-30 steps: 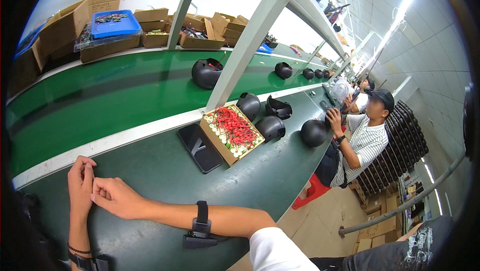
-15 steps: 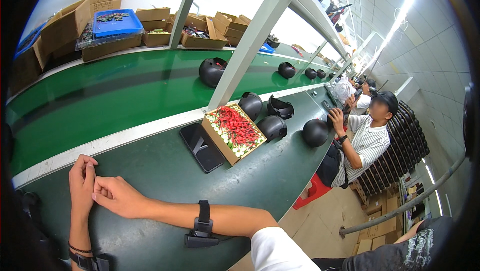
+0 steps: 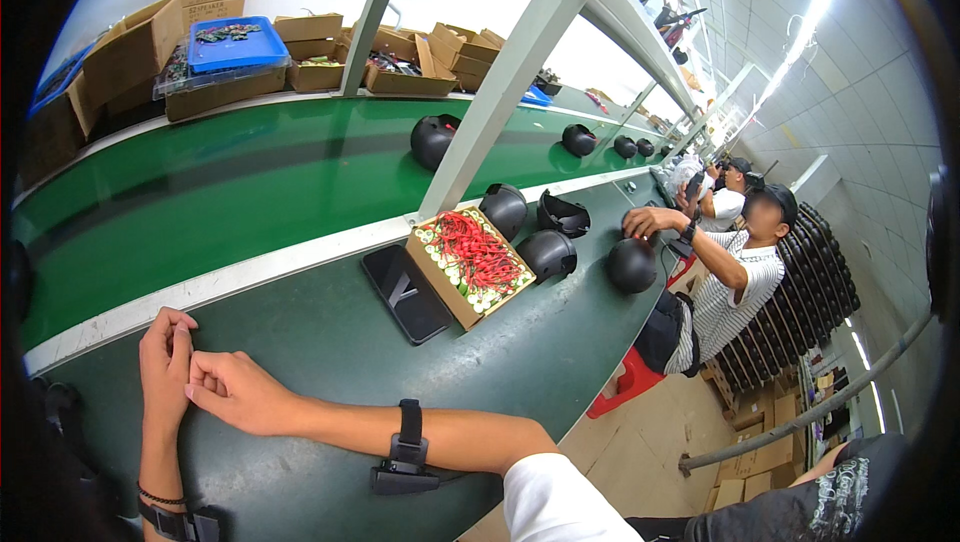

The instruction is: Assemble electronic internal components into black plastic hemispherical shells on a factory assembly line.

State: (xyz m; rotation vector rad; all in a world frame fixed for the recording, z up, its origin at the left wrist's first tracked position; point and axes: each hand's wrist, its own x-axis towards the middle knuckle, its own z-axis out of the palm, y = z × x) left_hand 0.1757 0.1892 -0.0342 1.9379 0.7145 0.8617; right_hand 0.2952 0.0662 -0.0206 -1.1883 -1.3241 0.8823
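Note:
My left hand (image 3: 165,367) rests on the dark green table (image 3: 330,342) with its fingers curled in. My right hand (image 3: 232,392) lies against it, fingertips touching the left hand's fingers. Whether a small item sits between them cannot be told. A black band is strapped around my right forearm (image 3: 405,447). Beyond my hands lie a black phone (image 3: 404,293) and an open cardboard box of red wired parts (image 3: 470,262).
Several black helmets (image 3: 548,252) sit past the box; more ride the green conveyor (image 3: 250,172). A seated co-worker (image 3: 735,262) handles a helmet (image 3: 632,264) at right. Cardboard boxes and a blue tray (image 3: 235,42) line the far side. A slanted post (image 3: 500,82) crosses the belt.
My hands stay together and barely shift. The helmets on the conveyor have drifted slightly.

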